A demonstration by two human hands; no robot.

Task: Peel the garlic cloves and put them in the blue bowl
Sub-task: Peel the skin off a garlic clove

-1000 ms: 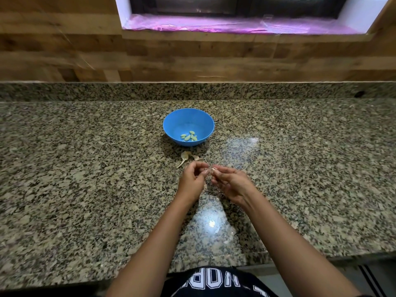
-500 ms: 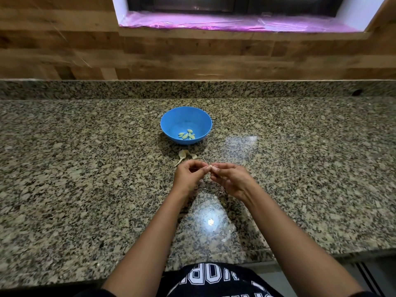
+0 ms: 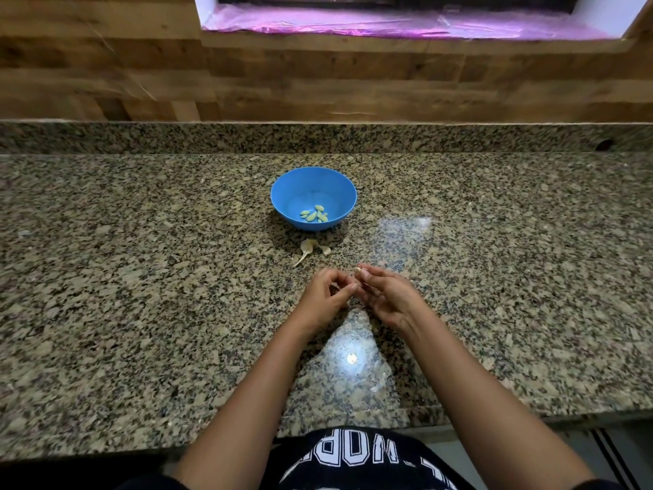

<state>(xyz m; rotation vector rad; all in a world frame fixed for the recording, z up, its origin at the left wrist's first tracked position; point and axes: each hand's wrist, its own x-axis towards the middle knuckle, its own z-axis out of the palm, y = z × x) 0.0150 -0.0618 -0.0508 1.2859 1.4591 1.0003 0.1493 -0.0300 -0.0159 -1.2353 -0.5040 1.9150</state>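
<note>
- Right hand (image 3: 387, 298), centre frame: fingertips pinch a garlic clove (image 3: 357, 270).
- Left hand (image 3: 323, 297) beside it: fingers curled; whether it holds anything cannot be told.
- Blue bowl (image 3: 282, 187), above centre, holds peeled cloves (image 3: 314, 213).
- Peel scraps (image 3: 310, 246) lie just below the bowl.

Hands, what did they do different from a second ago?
The right hand drew the garlic clove slightly away from the left hand, towards the blue bowl, still pinching it. The bowl, its peeled cloves and the peel scraps stayed put.
</note>
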